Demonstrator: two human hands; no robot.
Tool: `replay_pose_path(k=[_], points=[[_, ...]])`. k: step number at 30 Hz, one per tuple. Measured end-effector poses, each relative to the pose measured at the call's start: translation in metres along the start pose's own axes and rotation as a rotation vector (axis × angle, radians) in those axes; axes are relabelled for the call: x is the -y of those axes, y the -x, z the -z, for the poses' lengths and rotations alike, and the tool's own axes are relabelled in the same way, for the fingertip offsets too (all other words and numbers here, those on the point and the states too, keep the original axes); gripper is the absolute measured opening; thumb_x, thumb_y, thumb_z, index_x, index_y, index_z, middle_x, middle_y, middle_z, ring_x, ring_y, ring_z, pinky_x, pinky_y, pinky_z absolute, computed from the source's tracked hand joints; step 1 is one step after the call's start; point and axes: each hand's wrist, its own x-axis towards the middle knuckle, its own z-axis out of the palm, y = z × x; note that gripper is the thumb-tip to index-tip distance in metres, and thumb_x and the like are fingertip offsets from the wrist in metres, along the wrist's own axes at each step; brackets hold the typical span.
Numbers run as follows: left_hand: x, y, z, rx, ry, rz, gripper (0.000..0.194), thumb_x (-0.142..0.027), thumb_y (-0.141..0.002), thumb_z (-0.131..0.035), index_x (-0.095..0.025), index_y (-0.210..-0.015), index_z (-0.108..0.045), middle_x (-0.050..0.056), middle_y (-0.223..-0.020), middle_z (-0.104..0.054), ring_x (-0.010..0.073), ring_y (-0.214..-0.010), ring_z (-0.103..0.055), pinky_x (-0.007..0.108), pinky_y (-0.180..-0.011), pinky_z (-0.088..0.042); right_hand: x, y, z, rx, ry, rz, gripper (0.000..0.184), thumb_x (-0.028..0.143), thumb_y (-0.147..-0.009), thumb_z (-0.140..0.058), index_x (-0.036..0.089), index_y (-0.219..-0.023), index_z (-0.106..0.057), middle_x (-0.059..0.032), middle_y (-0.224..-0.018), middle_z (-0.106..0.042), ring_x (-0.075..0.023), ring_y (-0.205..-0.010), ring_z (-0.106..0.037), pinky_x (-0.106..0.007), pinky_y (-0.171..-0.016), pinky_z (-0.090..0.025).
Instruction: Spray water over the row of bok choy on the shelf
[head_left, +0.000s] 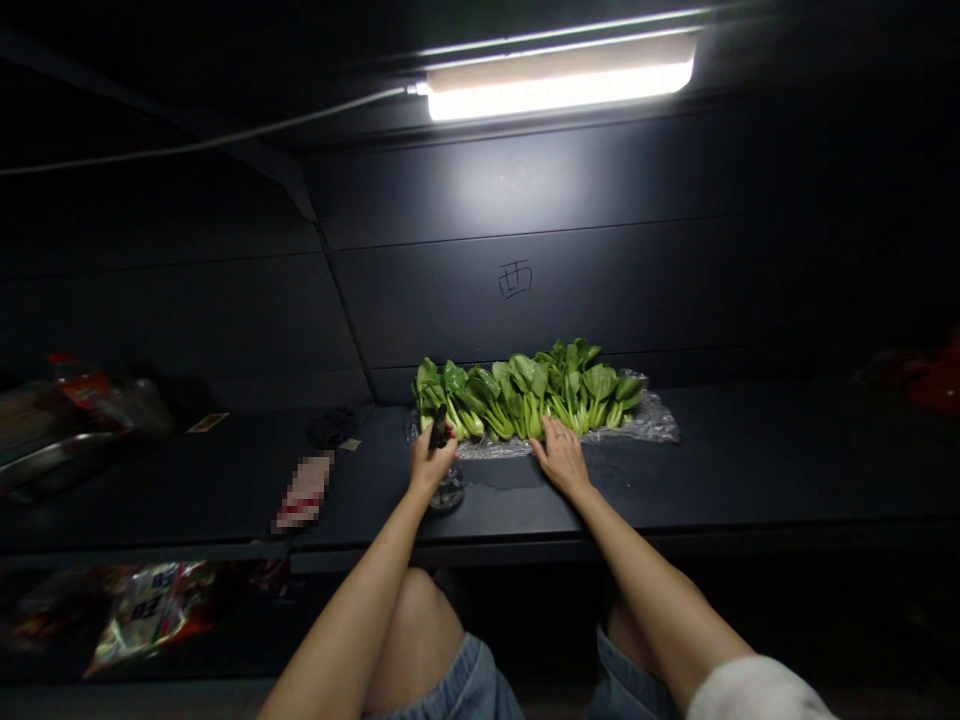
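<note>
Leafy greens (525, 385) lined up on a dark shelf (510, 510), plastic wrap (652, 420) beneath them, left hand (430, 465) by their left end with fingers around a black-topped bottle (448, 492), right hand (564, 462) near their middle, slightly spread fingers touching them

Bare forearms (352, 610) stretch forward and converge, one from each side. The left hand (432, 458) closes in a grip, fingers curled, its wrist (421, 490) nearly straight. The right hand (564, 462) reaches out palm down, fingers extended and loosely parted, thumb angled inward; its arm slants back to a white fabric sleeve (757, 690). A bare, bent left knee (426, 610) shows between the arms.
</note>
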Motion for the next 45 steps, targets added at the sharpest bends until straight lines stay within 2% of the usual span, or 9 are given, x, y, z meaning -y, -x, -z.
replay_pose_path(k=[6,10,16,23,30,37,45], points=[[0.003,0.0,-0.008,0.018,-0.058,-0.008,0.02,-0.02,-0.067,-0.071,-0.018,-0.086,-0.066,0.0,-0.074,-0.067,0.014,-0.063,-0.065,0.025,-0.062,-0.055,0.0,0.001,0.001,0.006,-0.005,-0.01,0.059,0.045,-0.099,-0.037,0.006,-0.142,-0.045,-0.0231,-0.139,-0.055,-0.0299,-0.133,-0.047,-0.045,-0.109,-0.034],[0.003,0.001,-0.012,0.027,-0.046,-0.026,0.023,-0.021,-0.067,-0.072,-0.018,-0.089,-0.067,0.001,-0.077,-0.068,0.014,-0.064,-0.066,0.024,-0.06,-0.054,0.002,0.0,0.003,0.013,-0.008,-0.014,0.059,0.045,-0.099,-0.037,0.006,-0.143,-0.045,-0.0233,-0.139,-0.055,-0.0301,-0.133,-0.047,-0.046,-0.11,-0.034],[-0.006,0.004,-0.015,0.069,-0.04,0.015,0.019,-0.02,-0.068,-0.066,-0.017,-0.087,-0.065,0.001,-0.076,-0.065,0.0132,-0.059,-0.063,0.023,-0.054,-0.053,0.003,0.0,0.005,0.018,-0.023,-0.023,0.059,0.044,-0.099,-0.038,0.005,-0.142,-0.046,-0.0233,-0.139,-0.055,-0.0304,-0.134,-0.047,-0.046,-0.111,-0.034],[-0.013,0.008,-0.022,0.04,-0.065,0.0,0.024,-0.015,-0.067,-0.062,-0.017,-0.091,-0.065,0.002,-0.083,-0.067,0.0123,-0.06,-0.063,0.023,-0.055,-0.055,0.004,0.0,0.007,0.031,-0.03,-0.035,0.058,0.042,-0.098,-0.041,0.005,-0.142,-0.046,-0.0234,-0.141,-0.054,-0.0307,-0.134,-0.047,-0.046,-0.111,-0.034],[-0.004,0.005,-0.026,0.06,-0.035,-0.007,0.018,-0.017,-0.067,-0.062,-0.017,-0.084,-0.064,0.001,-0.076,-0.065,0.0137,-0.06,-0.064,0.025,-0.055,-0.055,0.006,-0.001,0.009,0.051,-0.03,-0.043,0.058,0.041,-0.098,-0.041,0.005,-0.143,-0.045,-0.0236,-0.142,-0.054,-0.0303,-0.135,-0.046,-0.046,-0.111,-0.035],[-0.009,0.005,-0.033,0.056,0.037,-0.006,0.026,-0.013,-0.063,-0.065,-0.016,-0.088,-0.066,0.002,-0.08,-0.066,0.0137,-0.064,-0.063,0.023,-0.052,-0.055,0.006,-0.001,0.007,0.052,-0.031,-0.055,0.056,0.04,-0.099,-0.042,0.006,-0.143,-0.045,-0.0229,-0.142,-0.053,-0.0294,-0.136,-0.045,-0.046,-0.112,-0.034],[-0.015,0.008,-0.037,0.09,0.034,0.003,0.017,-0.018,-0.065,-0.064,-0.017,-0.081,-0.064,0.0,-0.075,-0.063,0.0121,-0.056,-0.06,0.025,-0.052,-0.054,0.004,0.0,0.005,0.026,-0.05,-0.042,0.056,0.041,-0.099,-0.041,0.006,-0.143,-0.046,-0.0227,-0.141,-0.054,-0.029,-0.136,-0.046,-0.046,-0.112,-0.035]])
